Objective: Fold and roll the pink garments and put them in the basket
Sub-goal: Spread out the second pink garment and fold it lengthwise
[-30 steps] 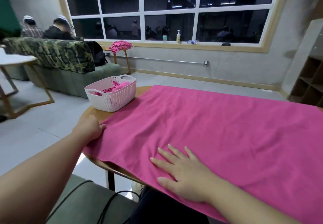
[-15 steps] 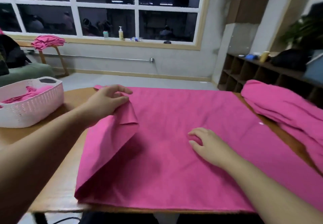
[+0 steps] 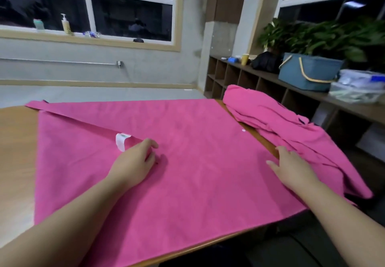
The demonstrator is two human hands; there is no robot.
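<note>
A large pink garment lies spread over the wooden table. Its left part is folded over toward the middle, and a white label shows at the folded corner. My left hand grips that folded corner with curled fingers. My right hand lies flat with straight fingers on the garment's right edge. A heap of more pink garments lies at the table's right end, touching my right hand's far side. The basket is out of view.
A wooden cubby shelf runs along the right wall, carrying a blue bag, plastic boxes and plants. A windowsill with bottles is at the back. Bare tabletop shows at the left.
My left hand has carried the garment's left corner over and down onto the middle, exposing the white label. My right hand slid right to the garment's edge. The view turned right, losing the basket.
</note>
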